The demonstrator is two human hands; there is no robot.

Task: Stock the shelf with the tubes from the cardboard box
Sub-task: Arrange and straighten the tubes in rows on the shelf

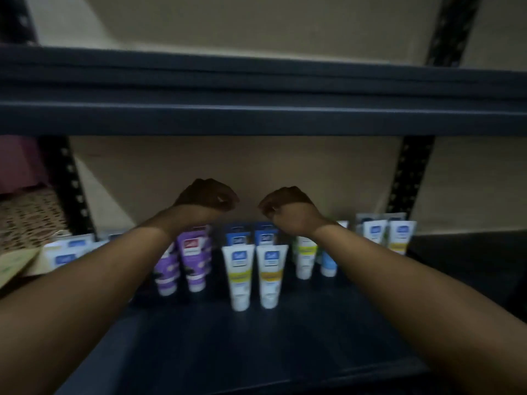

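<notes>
Dark shelf with standing tubes

A: Obs. 1, background: plain beige wall, dim, with a shadow wedge at its lower left.
B: Noted. Far left of view?
A: Pink-maroon block, blurred, identity unclear. Directly below it, a cream surface with a dark repeating pattern.
B: Far right?
A: Dark bulky mass low against the wall. No detail resolves.
</notes>
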